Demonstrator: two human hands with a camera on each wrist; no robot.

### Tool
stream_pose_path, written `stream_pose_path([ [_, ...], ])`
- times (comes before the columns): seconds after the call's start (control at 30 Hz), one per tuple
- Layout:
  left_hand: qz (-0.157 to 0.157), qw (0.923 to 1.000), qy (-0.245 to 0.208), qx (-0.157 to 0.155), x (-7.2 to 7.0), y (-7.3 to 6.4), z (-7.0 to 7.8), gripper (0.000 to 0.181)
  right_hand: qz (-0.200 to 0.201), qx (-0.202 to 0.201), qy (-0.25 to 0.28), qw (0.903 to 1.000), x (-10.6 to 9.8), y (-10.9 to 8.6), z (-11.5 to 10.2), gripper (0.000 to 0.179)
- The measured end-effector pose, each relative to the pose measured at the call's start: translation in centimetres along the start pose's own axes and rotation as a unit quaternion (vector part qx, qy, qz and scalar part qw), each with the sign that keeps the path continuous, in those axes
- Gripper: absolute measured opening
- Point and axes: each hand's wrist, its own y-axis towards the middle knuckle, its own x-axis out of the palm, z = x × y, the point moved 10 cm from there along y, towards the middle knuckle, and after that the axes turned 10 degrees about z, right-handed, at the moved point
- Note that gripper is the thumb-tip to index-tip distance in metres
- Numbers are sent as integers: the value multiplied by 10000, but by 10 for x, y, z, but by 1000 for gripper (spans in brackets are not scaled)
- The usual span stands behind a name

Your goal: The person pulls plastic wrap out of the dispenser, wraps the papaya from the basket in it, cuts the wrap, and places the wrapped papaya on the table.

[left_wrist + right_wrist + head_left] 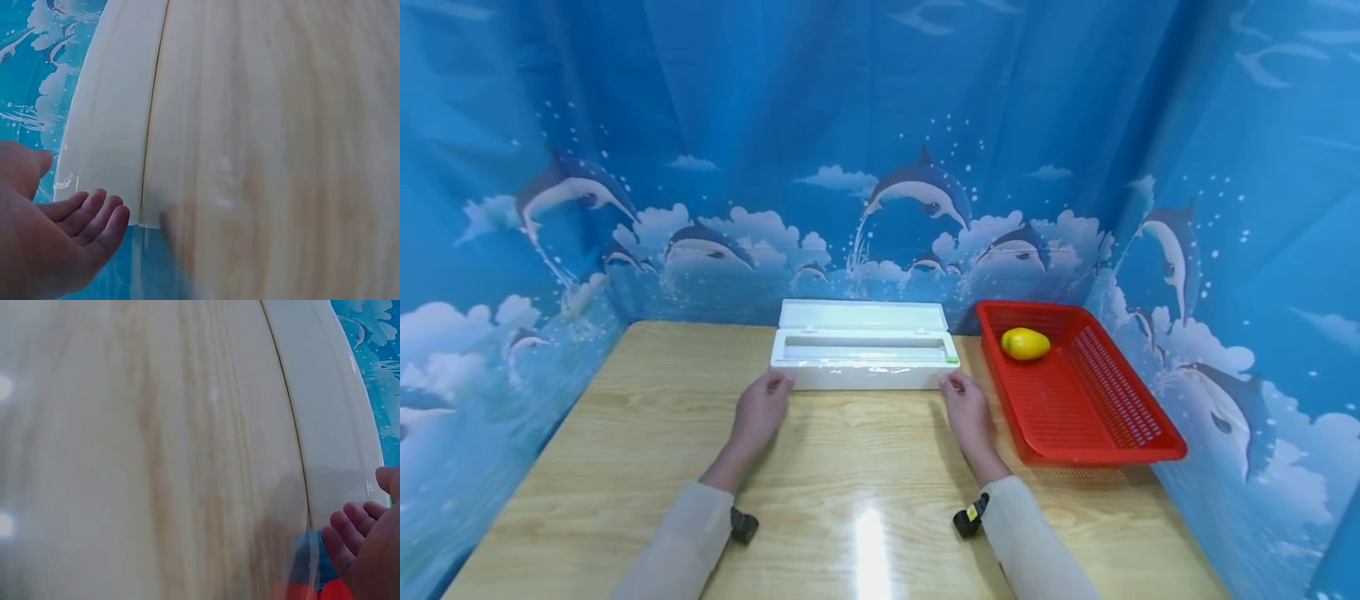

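Observation:
A long white plastic wrap dispenser box (865,379) lies across the far side of the table in the head view, its hinged lid (863,316) raised at the back. A small green slider (952,359) sits at the right end of its top. At the box's front left corner is my left hand (763,408), thumb apart from loosely bent fingers (94,219). My right hand (967,412) mirrors it at the front right corner, with fingertips (342,528) right at the box's end. Neither hand wraps round the box.
A red plastic basket (1075,400) stands to the right, a yellow mango-like fruit (1026,343) inside it. The light wooden table (857,467) reaches back to a blue dolphin-print curtain (760,167) that encloses the back and sides.

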Motion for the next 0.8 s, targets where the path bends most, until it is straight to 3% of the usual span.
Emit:
stream_pose_path([
  [0.27,66,9999,-125,-8,5,3,-3,41,222,-26,324,9992,6,2,-2,26],
  [0.57,179,9980,-486,-361,9,6,-7,38,117,911,1371,9863,16,4,8,24],
  [0.8,390,9950,-723,-576,7,6,-10,37,170,1117,1684,9792,18,6,14,23],
])
